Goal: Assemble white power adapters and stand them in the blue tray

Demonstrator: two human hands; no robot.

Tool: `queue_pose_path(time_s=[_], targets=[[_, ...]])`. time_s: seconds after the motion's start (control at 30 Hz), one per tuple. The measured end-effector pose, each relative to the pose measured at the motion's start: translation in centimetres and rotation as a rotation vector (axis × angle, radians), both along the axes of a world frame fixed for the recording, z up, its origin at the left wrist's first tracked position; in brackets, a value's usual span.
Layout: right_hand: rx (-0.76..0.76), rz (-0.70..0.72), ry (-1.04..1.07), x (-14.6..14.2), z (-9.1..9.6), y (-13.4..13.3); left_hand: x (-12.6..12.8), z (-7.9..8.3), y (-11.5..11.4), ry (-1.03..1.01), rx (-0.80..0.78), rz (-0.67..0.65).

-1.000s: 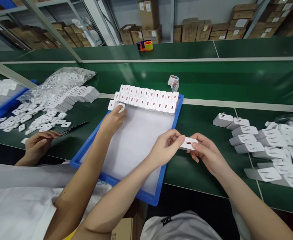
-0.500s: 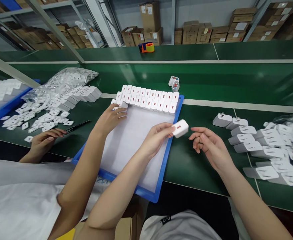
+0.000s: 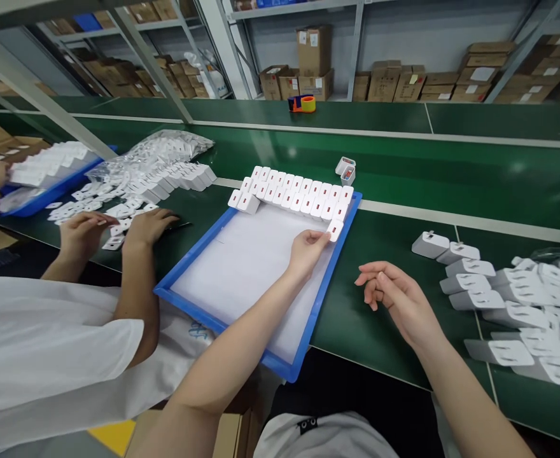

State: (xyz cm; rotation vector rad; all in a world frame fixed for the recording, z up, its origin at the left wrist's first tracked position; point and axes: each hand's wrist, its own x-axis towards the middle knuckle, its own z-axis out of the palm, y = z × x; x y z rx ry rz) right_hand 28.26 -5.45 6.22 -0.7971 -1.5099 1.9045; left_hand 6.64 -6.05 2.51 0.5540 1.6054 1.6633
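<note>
A blue tray (image 3: 308, 324) with a white liner lies on the green bench in front of me. Two rows of white chargers (image 3: 294, 194) with red ports stand along its far edge. My left hand (image 3: 308, 248) pinches a white charger (image 3: 336, 229) and holds it at the tray's far right corner, just below the rows. My right hand (image 3: 394, 296) hovers over the green surface right of the tray, fingers loosely curled, holding nothing.
A heap of loose white chargers (image 3: 509, 299) lies at the right. A co-worker in a white shirt sits at my left, hands (image 3: 112, 232) among small white parts (image 3: 118, 197) and a plastic bag. Two chargers (image 3: 345, 170) stand behind the tray. A tape dispenser (image 3: 301, 103) sits further back.
My left hand carried the charger from beside my right hand up to the tray's far right corner. My right hand let go and stayed back. The co-worker's hand left the tray for the small parts.
</note>
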Motion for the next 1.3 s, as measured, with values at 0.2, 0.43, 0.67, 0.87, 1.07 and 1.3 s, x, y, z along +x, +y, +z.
queue_pose_path(time_s=[0.2,0.43,0.67,0.87,1.07,1.3], targets=[[0.005,-0.017,0.009,0.1,0.4,-0.1,0.3,0.3,0.2,0.074,0.002,-0.028],[-0.009,-0.003,-0.006,-0.1,0.5,0.0,-0.3,1.0,0.0,0.086,0.019,-0.086],[-0.013,0.011,-0.020,0.1,0.3,0.1,-0.8,0.7,0.1,0.031,0.008,-0.114],[-0.011,0.017,-0.040,0.1,0.0,0.3,-0.6,0.8,-0.2,0.049,0.013,-0.131],[0.001,0.015,-0.051,0.0,0.1,0.3,-0.7,0.6,0.1,0.106,0.044,-0.182],[-0.001,0.026,-0.066,0.0,0.0,0.2,-0.8,0.1,0.4,0.119,0.036,-0.175]])
